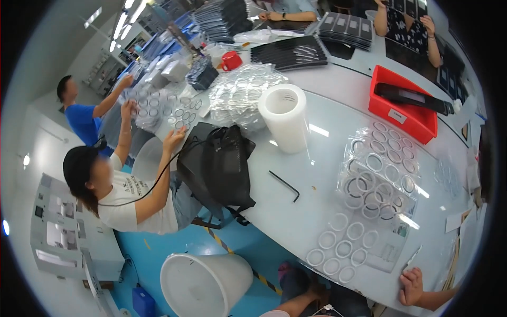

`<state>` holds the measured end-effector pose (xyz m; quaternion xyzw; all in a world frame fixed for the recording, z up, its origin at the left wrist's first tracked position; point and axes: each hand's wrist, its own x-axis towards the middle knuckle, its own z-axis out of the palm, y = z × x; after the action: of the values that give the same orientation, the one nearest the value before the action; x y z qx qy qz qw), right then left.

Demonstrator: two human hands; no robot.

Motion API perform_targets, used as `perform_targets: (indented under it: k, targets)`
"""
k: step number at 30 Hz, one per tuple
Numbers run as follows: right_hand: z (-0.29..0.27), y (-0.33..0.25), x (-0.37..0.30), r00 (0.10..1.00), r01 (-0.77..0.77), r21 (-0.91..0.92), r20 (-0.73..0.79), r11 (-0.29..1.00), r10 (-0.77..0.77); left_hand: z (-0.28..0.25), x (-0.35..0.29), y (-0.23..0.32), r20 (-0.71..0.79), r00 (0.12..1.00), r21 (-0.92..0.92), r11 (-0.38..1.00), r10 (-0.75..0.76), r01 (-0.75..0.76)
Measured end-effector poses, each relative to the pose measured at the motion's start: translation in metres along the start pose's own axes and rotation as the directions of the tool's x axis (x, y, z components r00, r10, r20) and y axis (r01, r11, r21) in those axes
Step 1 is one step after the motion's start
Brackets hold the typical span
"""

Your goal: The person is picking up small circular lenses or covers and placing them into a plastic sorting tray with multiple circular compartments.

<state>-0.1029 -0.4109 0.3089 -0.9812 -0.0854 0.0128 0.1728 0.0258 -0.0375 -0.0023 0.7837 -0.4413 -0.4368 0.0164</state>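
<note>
My right hand (411, 286) rests on the near edge of the white table (296, 211) with its fingers curled under; nothing shows in it. Just to its left lies a clear plastic sheet of white rings (343, 248). Beyond that sits a pile of clear bags holding several white rings (381, 169). A bare forearm, which I take for my left (299, 304), comes in at the lower edge below the table rim; its hand seems to lie on dark trousers and its fingers are hard to make out.
A black hex key (285, 185) lies mid-table, a white roll (285, 117) stands behind it. A red bin (404, 105) holds a black tool. A black bag (224, 164) hangs over the table's left edge. A seated person (124, 198) handles ring sheets; a white bucket (203, 285) stands on the blue floor.
</note>
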Motion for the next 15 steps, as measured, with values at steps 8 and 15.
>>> perform_targets:
  k: [8,15]
  targets:
    - [-0.017,-0.007,0.006,0.999,0.042,0.058,-0.018,0.997,-0.041,0.042,0.049,-0.004,-0.093,0.986,-0.005,0.99,0.139,-0.14]
    - [-0.016,-0.021,0.016,0.987,0.111,0.021,-0.123,0.994,-0.108,0.072,0.038,-0.048,-0.046,0.997,-0.145,0.988,-0.068,0.061]
